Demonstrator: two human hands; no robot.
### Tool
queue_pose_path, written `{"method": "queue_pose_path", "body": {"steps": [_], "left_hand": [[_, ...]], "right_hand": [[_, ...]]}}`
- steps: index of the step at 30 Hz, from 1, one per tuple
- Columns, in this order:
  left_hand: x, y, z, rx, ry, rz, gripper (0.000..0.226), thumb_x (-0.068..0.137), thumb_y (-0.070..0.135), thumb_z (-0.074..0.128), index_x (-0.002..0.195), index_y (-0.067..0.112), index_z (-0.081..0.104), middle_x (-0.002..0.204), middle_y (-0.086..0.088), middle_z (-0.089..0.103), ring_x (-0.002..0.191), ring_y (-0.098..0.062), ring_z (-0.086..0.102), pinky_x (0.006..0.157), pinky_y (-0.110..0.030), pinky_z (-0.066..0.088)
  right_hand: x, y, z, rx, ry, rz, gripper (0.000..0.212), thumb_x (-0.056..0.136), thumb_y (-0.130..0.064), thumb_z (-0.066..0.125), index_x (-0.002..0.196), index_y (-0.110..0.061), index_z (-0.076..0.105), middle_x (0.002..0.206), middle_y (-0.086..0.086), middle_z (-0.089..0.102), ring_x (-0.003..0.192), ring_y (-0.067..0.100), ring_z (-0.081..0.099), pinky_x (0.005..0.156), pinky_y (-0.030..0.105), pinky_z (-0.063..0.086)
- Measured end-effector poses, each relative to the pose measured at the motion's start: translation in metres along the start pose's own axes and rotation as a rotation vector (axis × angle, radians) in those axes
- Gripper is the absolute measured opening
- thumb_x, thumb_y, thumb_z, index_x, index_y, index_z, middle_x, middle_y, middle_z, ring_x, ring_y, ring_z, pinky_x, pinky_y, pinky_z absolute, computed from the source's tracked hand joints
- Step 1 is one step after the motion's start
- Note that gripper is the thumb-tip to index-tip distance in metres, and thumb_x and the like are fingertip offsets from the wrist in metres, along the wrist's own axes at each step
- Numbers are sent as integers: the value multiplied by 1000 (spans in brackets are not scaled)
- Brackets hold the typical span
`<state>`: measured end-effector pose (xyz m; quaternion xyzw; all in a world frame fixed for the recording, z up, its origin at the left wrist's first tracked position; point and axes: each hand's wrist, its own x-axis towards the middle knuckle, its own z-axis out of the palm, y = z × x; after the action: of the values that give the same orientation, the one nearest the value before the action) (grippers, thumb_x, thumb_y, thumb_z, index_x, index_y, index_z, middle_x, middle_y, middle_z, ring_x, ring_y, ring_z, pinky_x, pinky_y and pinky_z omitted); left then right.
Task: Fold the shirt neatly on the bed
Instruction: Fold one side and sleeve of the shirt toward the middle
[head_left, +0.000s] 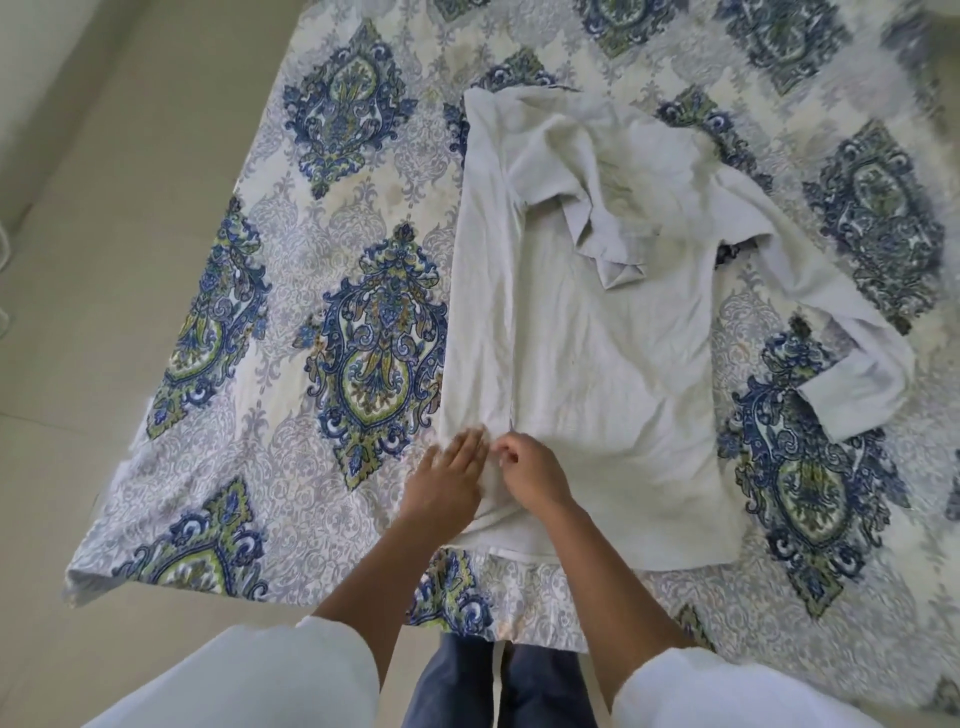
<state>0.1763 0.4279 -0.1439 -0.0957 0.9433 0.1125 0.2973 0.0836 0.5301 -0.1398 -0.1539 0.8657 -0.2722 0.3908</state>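
Note:
A white long-sleeved shirt (597, 332) lies on the bed with its collar far from me and its hem near me. Its left side is folded inward as a long strip, with that sleeve crumpled over the chest. The other sleeve (841, 343) trails out to the right. My left hand (447, 480) rests flat with straight fingers on the lower left corner of the folded strip. Beside it, my right hand (530, 470) has curled fingers that pinch the fabric at the inner edge of the fold.
The bedsheet (311, 249) is white with blue and green ornamental medallions. Its left and near edges border a pale tiled floor (93, 218). My legs stand against the near edge of the bed.

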Motion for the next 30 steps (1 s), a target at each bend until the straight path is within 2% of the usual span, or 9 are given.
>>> {"method": "queue_pose_path", "body": {"steps": [2, 7, 10, 12, 14, 20, 24, 26, 30], "left_hand": [[-4, -5, 4, 47, -63, 24, 57, 101, 29, 18, 148, 19, -14, 152, 5, -25, 139, -12, -22, 116, -41, -7], [-1, -9, -4, 82, 19, 78, 52, 101, 27, 18, 150, 18, 4, 159, 4, -2, 146, -13, -2, 118, -40, -3], [2, -4, -16, 67, 65, 81, 46, 100, 29, 22, 143, 16, 34, 152, 2, 32, 141, -16, 27, 118, -39, 13], [11, 0, -36, -47, 184, 49, 38, 99, 28, 29, 123, 15, 55, 127, -2, 58, 120, -21, 50, 105, -36, 32], [30, 0, -61, -269, 241, -3, 31, 97, 24, 36, 112, 12, 61, 114, -7, 63, 109, -27, 55, 93, -37, 43], [108, 2, -162, -811, 314, -147, 24, 94, 15, 43, 106, 9, 63, 106, -15, 66, 97, -33, 60, 74, -33, 44], [166, 1, -194, -880, 281, -136, 22, 93, 15, 43, 103, 11, 63, 108, -8, 67, 98, -25, 61, 78, -29, 43], [184, 1, -200, -927, 283, -135, 21, 92, 13, 44, 100, 11, 63, 108, -10, 67, 99, -25, 61, 84, -32, 46], [219, 5, -205, -1045, 263, -147, 17, 90, 12, 46, 86, 18, 61, 108, -10, 67, 98, -26, 61, 93, -41, 48]], "right_hand": [[1, 11, 3, 5, -18, 65, 28, 91, -7, 43, 106, -14, 65, 112, 3, 66, 100, 19, 60, 81, 27, 45], [8, 7, -11, 207, -15, 121, 25, 90, -6, 46, 103, -9, 66, 104, 7, 68, 88, 17, 60, 76, 25, 46], [8, 11, -19, 282, -140, 171, 31, 88, 2, 43, 98, -13, 68, 96, 8, 68, 90, 21, 64, 81, 33, 51], [14, 7, -35, 408, -74, 229, 31, 88, 4, 40, 86, -15, 65, 88, 8, 67, 75, 20, 63, 69, 31, 51], [26, -3, -59, 540, 59, 245, 29, 90, 3, 39, 81, -13, 62, 82, 6, 64, 64, 16, 60, 60, 26, 46], [95, -29, -150, 642, 335, 197, 26, 87, 0, 43, 72, -16, 57, 82, 10, 64, 63, 16, 57, 57, 26, 44], [145, -28, -194, 302, 455, 86, 23, 84, -7, 49, 96, -15, 67, 118, 14, 59, 106, 28, 56, 89, 37, 47], [156, -29, -206, 105, 435, 15, 28, 84, -8, 51, 106, -17, 66, 138, 7, 41, 127, 26, 37, 100, 40, 41], [182, -22, -227, -369, 256, 67, 25, 86, -19, 55, 108, -27, 65, 155, -3, 14, 140, 25, 10, 111, 42, 22]]}}
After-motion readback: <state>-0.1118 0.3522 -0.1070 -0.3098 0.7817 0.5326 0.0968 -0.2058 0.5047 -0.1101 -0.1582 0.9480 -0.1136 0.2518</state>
